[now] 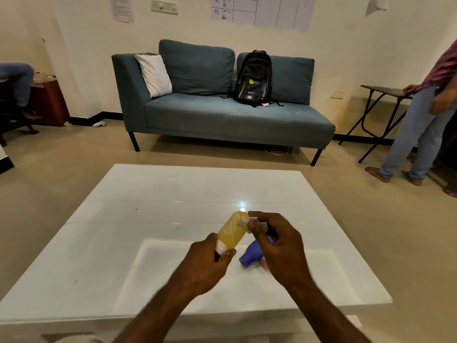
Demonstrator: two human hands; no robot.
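Observation:
My left hand [206, 264] grips the white lower end of a yellow translucent bottle-shaped object [232, 230], holding it tilted above the white table [148, 219]. My right hand [277, 246] pinches a small white piece [247, 222] against the yellow object's upper end. A purple plastic object [252, 253] lies on the table just below and between my hands, partly hidden by my right hand. Something small and pink [264, 263] shows beside it.
Beyond the table stands a blue sofa [222, 115] with a white cushion [153, 75] and a black backpack [252, 79]. A person in jeans [418, 129] stands at the right by a folding table [380, 95]. Another person's leg [18, 80] shows at the far left.

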